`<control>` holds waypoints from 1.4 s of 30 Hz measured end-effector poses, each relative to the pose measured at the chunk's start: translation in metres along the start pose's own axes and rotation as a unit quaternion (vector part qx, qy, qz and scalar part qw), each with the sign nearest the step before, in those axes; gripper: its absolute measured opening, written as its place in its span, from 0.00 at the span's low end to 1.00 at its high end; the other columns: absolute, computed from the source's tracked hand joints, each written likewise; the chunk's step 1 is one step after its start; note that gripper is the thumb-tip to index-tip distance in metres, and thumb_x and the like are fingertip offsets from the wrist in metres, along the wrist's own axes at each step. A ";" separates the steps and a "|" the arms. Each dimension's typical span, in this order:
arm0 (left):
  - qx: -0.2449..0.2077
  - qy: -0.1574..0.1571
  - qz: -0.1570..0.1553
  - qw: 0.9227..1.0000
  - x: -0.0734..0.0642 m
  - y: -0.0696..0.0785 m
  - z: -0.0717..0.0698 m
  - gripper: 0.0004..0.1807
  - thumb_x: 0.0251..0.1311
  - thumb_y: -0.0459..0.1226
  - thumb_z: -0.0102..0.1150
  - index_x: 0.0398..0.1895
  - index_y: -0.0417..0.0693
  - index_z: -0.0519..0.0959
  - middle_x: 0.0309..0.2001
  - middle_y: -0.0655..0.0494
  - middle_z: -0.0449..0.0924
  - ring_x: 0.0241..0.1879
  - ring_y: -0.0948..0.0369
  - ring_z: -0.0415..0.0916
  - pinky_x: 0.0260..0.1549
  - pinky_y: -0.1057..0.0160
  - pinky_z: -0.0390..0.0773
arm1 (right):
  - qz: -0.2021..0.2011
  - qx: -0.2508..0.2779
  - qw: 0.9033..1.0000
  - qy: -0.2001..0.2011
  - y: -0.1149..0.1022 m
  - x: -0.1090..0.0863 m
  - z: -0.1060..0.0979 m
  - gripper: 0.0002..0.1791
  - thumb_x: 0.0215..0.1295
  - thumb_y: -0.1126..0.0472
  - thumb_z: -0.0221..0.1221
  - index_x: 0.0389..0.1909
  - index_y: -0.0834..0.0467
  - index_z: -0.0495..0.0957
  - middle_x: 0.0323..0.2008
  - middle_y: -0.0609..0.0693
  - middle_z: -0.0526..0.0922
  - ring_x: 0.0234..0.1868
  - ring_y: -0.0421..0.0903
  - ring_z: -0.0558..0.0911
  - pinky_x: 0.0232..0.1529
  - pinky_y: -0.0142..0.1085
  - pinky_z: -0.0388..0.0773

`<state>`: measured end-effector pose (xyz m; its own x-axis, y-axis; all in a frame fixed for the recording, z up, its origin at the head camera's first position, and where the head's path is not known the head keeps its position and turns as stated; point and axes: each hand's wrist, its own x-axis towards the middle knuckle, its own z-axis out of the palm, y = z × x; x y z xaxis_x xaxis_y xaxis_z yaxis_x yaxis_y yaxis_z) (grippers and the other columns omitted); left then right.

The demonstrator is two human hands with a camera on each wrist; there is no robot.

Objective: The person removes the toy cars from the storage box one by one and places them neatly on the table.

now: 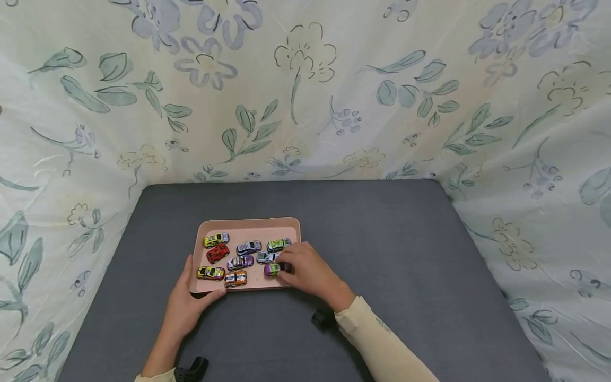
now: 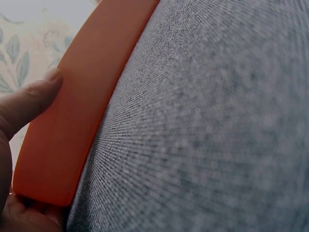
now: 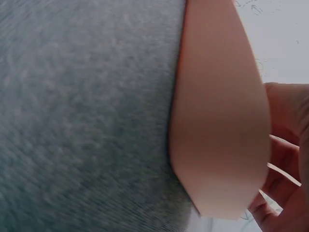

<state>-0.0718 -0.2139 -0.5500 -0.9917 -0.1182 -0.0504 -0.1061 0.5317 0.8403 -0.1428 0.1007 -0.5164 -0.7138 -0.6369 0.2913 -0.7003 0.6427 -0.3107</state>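
Observation:
A shallow pink tray (image 1: 260, 228) with several small toy cars lies on the grey table. Its front left corner is gripped by my left hand (image 1: 183, 305); the left wrist view shows the thumb (image 2: 34, 99) against the tray wall. Over the front right corner, my right hand (image 1: 312, 270) pinches a purple and green toy car (image 1: 272, 270), partly covered by the fingers. Just behind it are a silver car (image 1: 267, 257) and a lime green car (image 1: 279, 244). In the right wrist view the tray wall (image 3: 219, 111) hides the fingertips and the car.
Elsewhere in the tray sit a red car (image 1: 217, 253), an orange car (image 1: 235, 278), a purple and white car (image 1: 240, 262) and several others. A grey cloth covers the table (image 1: 382, 228). Floral fabric (image 1: 305, 106) hangs behind and at both sides.

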 end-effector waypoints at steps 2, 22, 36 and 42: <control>0.000 0.002 -0.001 1.000 0.000 0.000 0.001 0.71 0.47 0.50 0.82 0.84 0.53 0.37 0.77 0.33 0.51 0.76 0.36 0.48 0.67 0.32 0.53 | -0.006 0.002 1.000 0.015 0.000 -0.001 -0.004 0.08 0.60 0.56 0.70 0.41 0.49 0.88 0.40 0.39 0.84 0.45 0.38 0.79 0.51 0.39 0.72; 0.006 0.001 0.004 1.000 -0.001 -0.001 0.000 0.72 0.47 0.50 0.82 0.83 0.52 0.36 0.77 0.32 0.50 0.76 0.36 0.48 0.68 0.33 0.53 | -0.002 0.010 0.997 0.080 0.007 -0.021 -0.033 0.13 0.58 0.60 0.74 0.45 0.53 0.87 0.44 0.43 0.84 0.45 0.42 0.79 0.54 0.44 0.71; 0.001 -0.002 0.001 1.000 -0.001 0.002 0.000 0.71 0.48 0.49 0.81 0.83 0.51 0.35 0.78 0.33 0.47 0.76 0.37 0.47 0.68 0.33 0.53 | 0.018 0.008 0.995 0.102 0.027 -0.035 -0.047 0.11 0.57 0.62 0.74 0.42 0.55 0.87 0.41 0.43 0.83 0.43 0.42 0.78 0.51 0.45 0.72; -0.002 -0.001 0.007 1.000 -0.002 0.001 0.001 0.71 0.48 0.49 0.81 0.83 0.50 0.36 0.78 0.34 0.48 0.76 0.37 0.47 0.68 0.33 0.53 | 0.018 0.008 0.992 0.122 0.038 -0.045 -0.046 0.11 0.56 0.63 0.74 0.41 0.55 0.87 0.41 0.43 0.83 0.42 0.43 0.78 0.49 0.46 0.72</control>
<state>-0.0704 -0.2123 -0.5492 -0.9933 -0.1091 -0.0394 -0.0916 0.5299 0.8431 -0.1377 0.1736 -0.4995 -0.7214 -0.4894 0.4900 -0.6748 0.6557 -0.3386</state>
